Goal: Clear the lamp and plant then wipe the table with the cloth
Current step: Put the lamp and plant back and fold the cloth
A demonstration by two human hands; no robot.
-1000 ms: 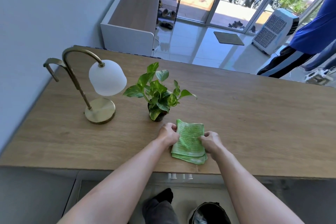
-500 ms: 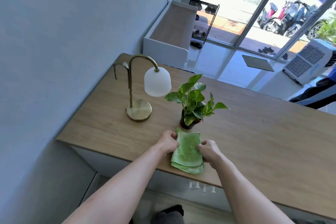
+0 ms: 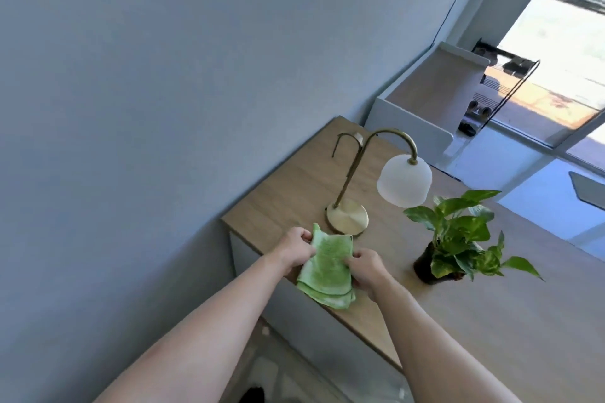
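A folded green cloth [image 3: 327,267] lies at the near left edge of the wooden table [image 3: 491,321], partly hanging over it. My left hand [image 3: 294,247] grips its left side and my right hand [image 3: 366,268] grips its right side. Just behind the cloth stands a brass lamp [image 3: 348,216] with a curved arm and a white glass shade [image 3: 404,180]. A small leafy plant [image 3: 458,235] in a dark pot stands to the right of the lamp and of my right hand.
A grey wall [image 3: 147,108] runs along the table's left end. Beyond the table stand a white bench cabinet [image 3: 422,108] and a black shoe rack [image 3: 504,88] by glass doors. The tabletop extends to the right of the plant.
My hands and the cloth have shifted left along the table's near edge, from in front of the plant to in front of the lamp base. The view has swung left toward the wall.
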